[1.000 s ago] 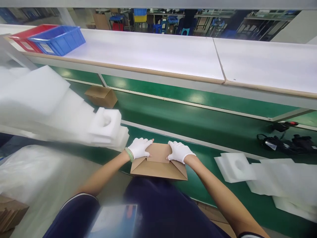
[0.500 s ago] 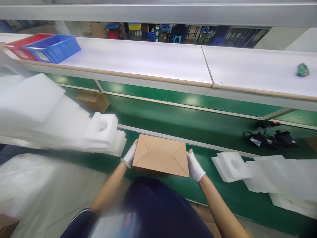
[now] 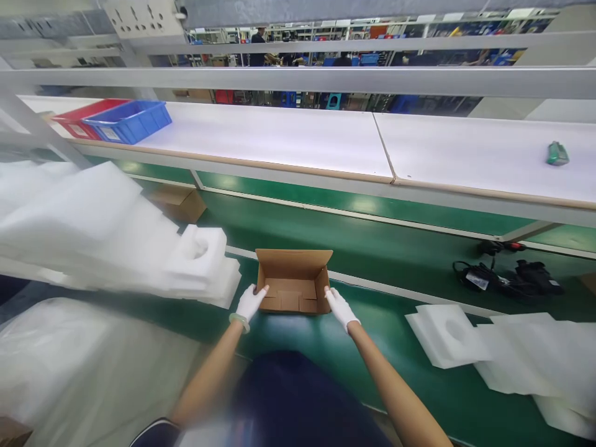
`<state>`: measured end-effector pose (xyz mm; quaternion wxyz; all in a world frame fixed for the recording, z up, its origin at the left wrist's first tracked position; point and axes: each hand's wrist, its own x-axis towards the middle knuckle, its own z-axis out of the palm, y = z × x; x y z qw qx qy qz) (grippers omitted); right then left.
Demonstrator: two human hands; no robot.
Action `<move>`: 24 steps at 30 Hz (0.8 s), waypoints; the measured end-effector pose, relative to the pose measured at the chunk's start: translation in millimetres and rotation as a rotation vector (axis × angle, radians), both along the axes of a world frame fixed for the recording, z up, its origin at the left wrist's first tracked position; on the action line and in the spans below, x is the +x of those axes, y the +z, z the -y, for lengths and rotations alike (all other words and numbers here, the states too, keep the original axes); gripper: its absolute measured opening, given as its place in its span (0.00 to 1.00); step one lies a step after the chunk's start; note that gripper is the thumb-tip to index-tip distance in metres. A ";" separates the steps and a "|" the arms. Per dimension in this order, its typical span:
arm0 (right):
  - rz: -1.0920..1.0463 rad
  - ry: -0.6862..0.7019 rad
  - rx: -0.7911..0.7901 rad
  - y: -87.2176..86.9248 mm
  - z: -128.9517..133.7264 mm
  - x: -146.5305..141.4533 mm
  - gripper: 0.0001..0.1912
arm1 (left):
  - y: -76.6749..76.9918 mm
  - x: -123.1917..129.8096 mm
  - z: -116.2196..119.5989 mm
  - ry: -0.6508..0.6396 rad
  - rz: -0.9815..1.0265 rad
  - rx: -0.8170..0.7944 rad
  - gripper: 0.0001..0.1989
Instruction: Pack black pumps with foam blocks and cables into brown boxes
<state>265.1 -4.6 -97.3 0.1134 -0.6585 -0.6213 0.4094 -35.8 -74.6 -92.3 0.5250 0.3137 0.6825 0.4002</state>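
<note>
An open cardboard box (image 3: 293,264) stands on the green work surface in front of me, its inside facing me and its back flap raised. My left hand (image 3: 250,302), in a white glove with a pale bangle at the wrist, grips the box's left side, thumb over the rim. On the opposite side my right hand (image 3: 341,307), also gloved in white, holds the right wall with its thumb at the edge. The fingers behind the walls are hidden. Nothing lies inside the box that I can see.
White foam sheets and blocks (image 3: 205,257) are piled at left; more foam pieces (image 3: 449,335) lie at right. Black cabled devices (image 3: 535,277) sit farther right. A white shelf (image 3: 279,136) runs across, bearing red (image 3: 79,121) and blue bins (image 3: 130,121). Another carton (image 3: 179,202) is below it.
The box has tipped from showing its creased flat side to showing its open inside. Both hands still hold its sides. My view has tilted up slightly.
</note>
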 end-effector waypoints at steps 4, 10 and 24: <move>-0.258 -0.092 -0.215 -20.2 -4.7 7.8 0.32 | -25.8 -17.5 4.1 0.106 0.055 -0.108 0.28; -0.124 -0.089 -0.043 32.1 -42.3 17.9 0.32 | -37.3 -31.7 14.1 0.224 0.410 -0.058 0.28; 0.511 0.871 0.549 126.5 -90.0 -153.1 0.27 | -27.1 -13.6 18.9 0.277 0.062 0.113 0.27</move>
